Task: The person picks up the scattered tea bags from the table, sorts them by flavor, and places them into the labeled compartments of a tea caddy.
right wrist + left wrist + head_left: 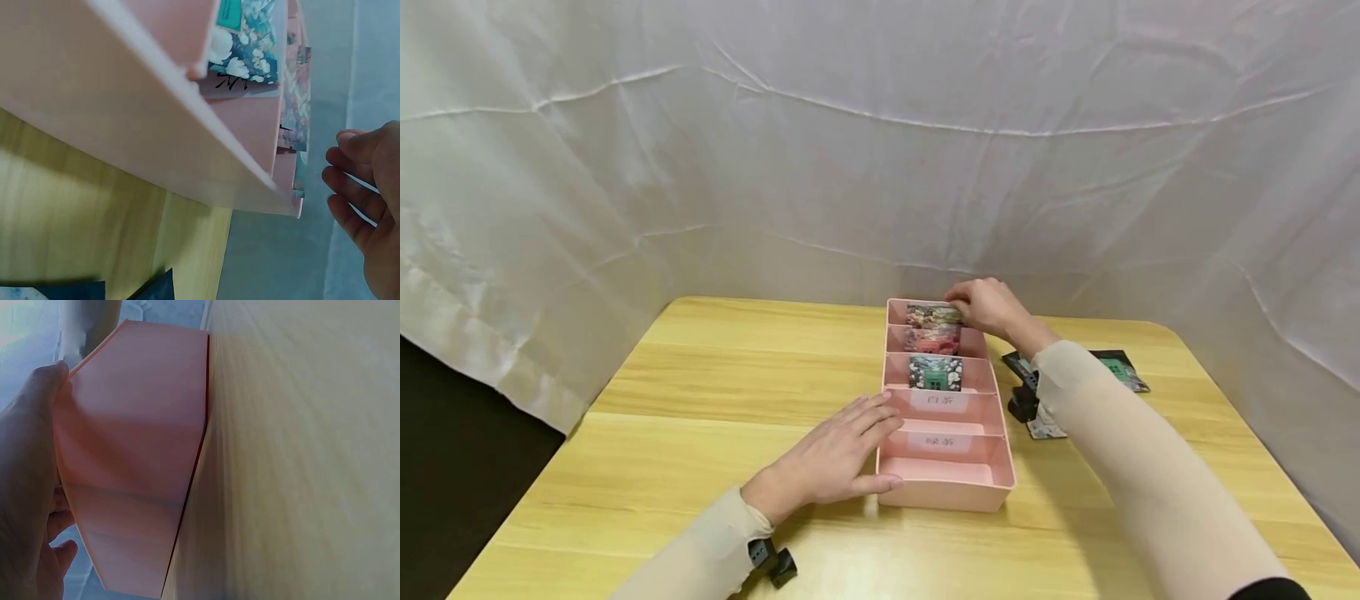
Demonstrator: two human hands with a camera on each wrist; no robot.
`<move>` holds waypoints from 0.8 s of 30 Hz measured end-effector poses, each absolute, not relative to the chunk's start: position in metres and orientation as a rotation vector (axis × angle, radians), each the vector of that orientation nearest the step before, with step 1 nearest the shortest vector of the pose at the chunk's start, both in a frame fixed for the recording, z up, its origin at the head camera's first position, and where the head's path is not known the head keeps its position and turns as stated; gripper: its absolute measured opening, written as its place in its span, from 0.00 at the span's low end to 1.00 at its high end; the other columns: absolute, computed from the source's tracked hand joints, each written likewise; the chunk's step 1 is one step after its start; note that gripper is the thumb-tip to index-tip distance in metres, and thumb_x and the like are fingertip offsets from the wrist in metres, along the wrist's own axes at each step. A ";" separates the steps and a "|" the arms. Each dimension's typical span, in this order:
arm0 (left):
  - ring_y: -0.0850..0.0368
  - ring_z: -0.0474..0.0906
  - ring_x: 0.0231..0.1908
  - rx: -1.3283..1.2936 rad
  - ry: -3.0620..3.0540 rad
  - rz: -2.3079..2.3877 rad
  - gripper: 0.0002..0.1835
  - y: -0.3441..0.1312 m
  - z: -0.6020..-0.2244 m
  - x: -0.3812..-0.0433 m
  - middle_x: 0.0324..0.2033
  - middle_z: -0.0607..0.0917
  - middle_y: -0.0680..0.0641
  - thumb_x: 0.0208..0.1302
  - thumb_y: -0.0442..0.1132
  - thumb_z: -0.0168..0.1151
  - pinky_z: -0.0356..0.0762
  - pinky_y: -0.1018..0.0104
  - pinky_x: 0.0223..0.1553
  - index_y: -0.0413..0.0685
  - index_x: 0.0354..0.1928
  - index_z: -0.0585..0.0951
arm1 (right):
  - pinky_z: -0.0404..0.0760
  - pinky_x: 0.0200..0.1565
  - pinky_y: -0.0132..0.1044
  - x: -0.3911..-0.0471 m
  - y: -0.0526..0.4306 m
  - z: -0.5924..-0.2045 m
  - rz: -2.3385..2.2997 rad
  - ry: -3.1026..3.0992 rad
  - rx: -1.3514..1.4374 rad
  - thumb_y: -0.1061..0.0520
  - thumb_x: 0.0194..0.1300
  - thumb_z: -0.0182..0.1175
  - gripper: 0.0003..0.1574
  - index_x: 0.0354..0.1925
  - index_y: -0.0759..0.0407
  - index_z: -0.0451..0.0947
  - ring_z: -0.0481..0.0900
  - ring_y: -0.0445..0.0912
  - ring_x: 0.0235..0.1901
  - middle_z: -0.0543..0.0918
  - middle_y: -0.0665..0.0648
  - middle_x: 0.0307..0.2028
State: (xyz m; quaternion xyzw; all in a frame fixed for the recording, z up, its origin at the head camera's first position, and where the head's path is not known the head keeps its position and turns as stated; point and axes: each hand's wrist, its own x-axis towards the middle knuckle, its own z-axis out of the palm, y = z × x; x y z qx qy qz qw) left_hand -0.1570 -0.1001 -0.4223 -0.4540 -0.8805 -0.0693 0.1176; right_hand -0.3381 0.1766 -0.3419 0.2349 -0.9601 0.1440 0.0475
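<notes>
A long pink divided box (943, 497) stands on the table with its compartments in a row. My left hand (838, 454) rests at its near left side, fingers and thumb laid along the rim; the left wrist view shows this hand (28, 456) against the box wall (137, 412). Small flat packets stand in the far compartments: a floral one (931, 314) farthest, a reddish one (932, 340), and a dark one with a green label (936, 373). My right hand (992, 307) is by the far right corner. In the right wrist view its loosely bent fingers (350, 212) hold nothing, apart from the packets.
Right of the box lie a dark packet with a green label (1120, 369) and a pale packet (1045, 425), partly covered by the right forearm. White labels (938, 402) mark the nearer dividers. A pale curtain (850, 167) hangs behind the table.
</notes>
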 end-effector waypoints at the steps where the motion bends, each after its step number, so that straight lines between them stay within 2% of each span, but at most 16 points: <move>1: 0.46 0.50 0.73 -1.331 -2.572 -0.204 0.44 -0.101 -0.422 -0.157 0.68 0.67 0.41 0.69 0.71 0.35 0.50 0.50 0.72 0.40 0.69 0.67 | 0.79 0.50 0.52 -0.336 0.178 -0.342 0.450 -2.926 0.714 0.55 0.72 0.56 0.15 0.52 0.57 0.83 0.81 0.54 0.46 0.85 0.58 0.47; 6: 0.46 0.50 0.73 -1.323 -2.576 -0.212 0.45 -0.106 -0.421 -0.158 0.68 0.67 0.40 0.69 0.71 0.35 0.49 0.51 0.72 0.40 0.69 0.67 | 0.80 0.48 0.52 -0.326 0.182 -0.341 0.552 -2.919 0.712 0.54 0.72 0.57 0.17 0.55 0.58 0.81 0.81 0.53 0.45 0.84 0.58 0.47; 24: 0.47 0.49 0.73 -1.300 -2.605 -0.233 0.45 -0.113 -0.422 -0.161 0.69 0.66 0.40 0.69 0.72 0.34 0.50 0.50 0.72 0.40 0.69 0.67 | 0.73 0.58 0.56 -0.279 0.215 -0.353 0.803 -2.854 0.620 0.49 0.69 0.61 0.27 0.61 0.61 0.75 0.74 0.58 0.56 0.79 0.63 0.56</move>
